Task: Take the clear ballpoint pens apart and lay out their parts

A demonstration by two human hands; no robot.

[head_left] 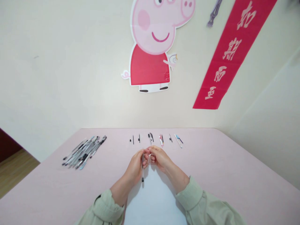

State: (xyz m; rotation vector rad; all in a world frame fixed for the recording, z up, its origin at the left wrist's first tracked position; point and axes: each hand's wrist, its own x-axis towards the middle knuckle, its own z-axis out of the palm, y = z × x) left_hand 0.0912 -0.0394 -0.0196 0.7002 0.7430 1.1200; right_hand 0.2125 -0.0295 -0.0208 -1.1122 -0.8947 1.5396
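Observation:
My left hand [137, 163] is closed around a slim pen [142, 175] with a clear-looking barrel and a black part near its lower end. The pen hangs down past the palm, and its upper end is hidden among the fingers. My right hand [160, 158] meets the left at the fingertips, its thumb and forefinger pinched together. Whatever may be in that pinch is too small to make out. Both hands are above the far end of a white sheet [154, 200] on the pink table [225, 175].
To the left lies a heap of pens [85, 153]. Along the back are small groups of pen parts, among them a black stick [133, 139], a pink-and-white pen piece [161, 140] and a white pen piece [178, 141]. Behind the table rises a wall [70, 78].

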